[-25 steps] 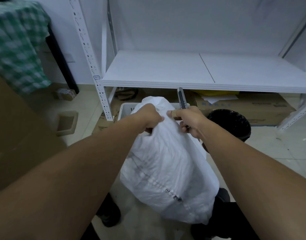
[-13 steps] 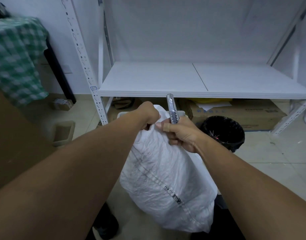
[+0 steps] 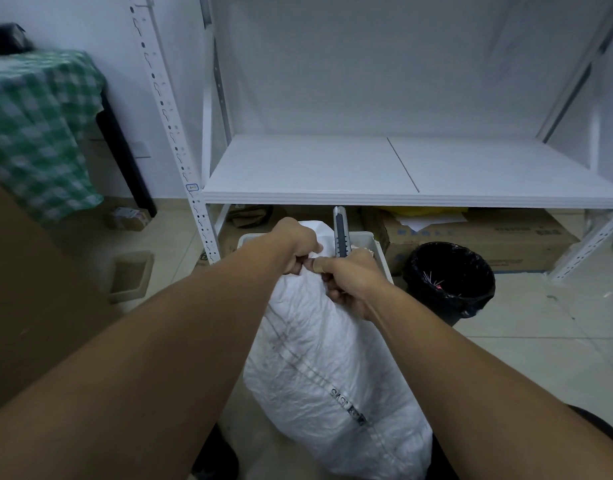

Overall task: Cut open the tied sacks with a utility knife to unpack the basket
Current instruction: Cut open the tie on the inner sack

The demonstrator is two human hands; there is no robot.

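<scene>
Centrally, left hand [image 3: 296,249] fisted on neck of white sack [image 3: 332,358], right hand [image 3: 351,277] curled round utility knife [image 3: 340,233], its lower end hidden in fist, basket [image 3: 369,241] mostly behind sack.

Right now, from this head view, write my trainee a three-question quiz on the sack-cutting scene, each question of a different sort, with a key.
1. Which hand holds the utility knife? A: left. B: right. C: neither.
2. True or false: the left hand grips the bunched top of the white sack.
3. Fill in: the bin on the floor to the right of the sack is lined with a ____ bag.

Key: 1 B, the right hand. 2 true. 3 black.
</scene>
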